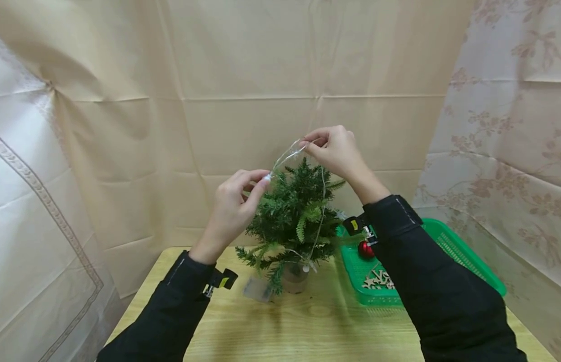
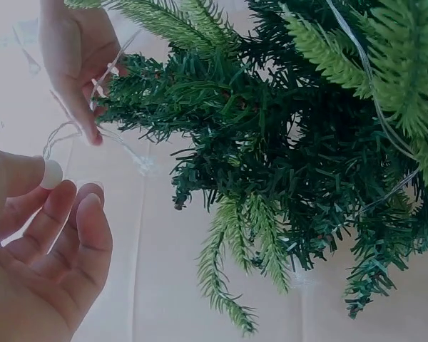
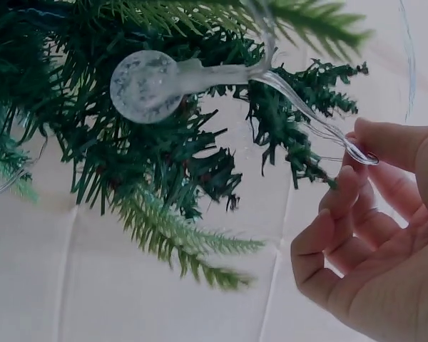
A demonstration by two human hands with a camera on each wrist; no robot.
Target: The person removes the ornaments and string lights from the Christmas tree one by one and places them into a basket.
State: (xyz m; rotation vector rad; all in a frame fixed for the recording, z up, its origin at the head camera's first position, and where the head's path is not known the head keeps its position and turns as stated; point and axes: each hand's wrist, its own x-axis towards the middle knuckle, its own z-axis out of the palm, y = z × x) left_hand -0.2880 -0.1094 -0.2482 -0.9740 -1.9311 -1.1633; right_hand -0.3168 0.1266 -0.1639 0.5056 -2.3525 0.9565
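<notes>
A small green artificial Christmas tree (image 1: pixel 291 216) stands in a pot (image 1: pixel 294 279) on the table. Between thumb and fingers, my left hand (image 1: pixel 237 198) pinches a whitish bulb (image 2: pixel 51 174) of a string light, left of the treetop. My right hand (image 1: pixel 337 151) is raised above the top and pinches the thin clear wire (image 3: pixel 307 107) of the same string. Close to the right wrist camera hangs a clear round bulb (image 3: pixel 146 87). More wire (image 1: pixel 322 216) runs down the tree's right side, where a small white bulb (image 1: pixel 306 268) shows near the pot.
A green plastic basket (image 1: pixel 461 254) at the right holds a red ball ornament (image 1: pixel 365 250) and small wooden cutouts (image 1: pixel 377 280), partly behind the right sleeve. On the wooden table (image 1: pixel 280 337), a clear flat box (image 1: pixel 258 289) lies left of the pot. Beige cloth (image 1: pixel 244 75) hangs behind.
</notes>
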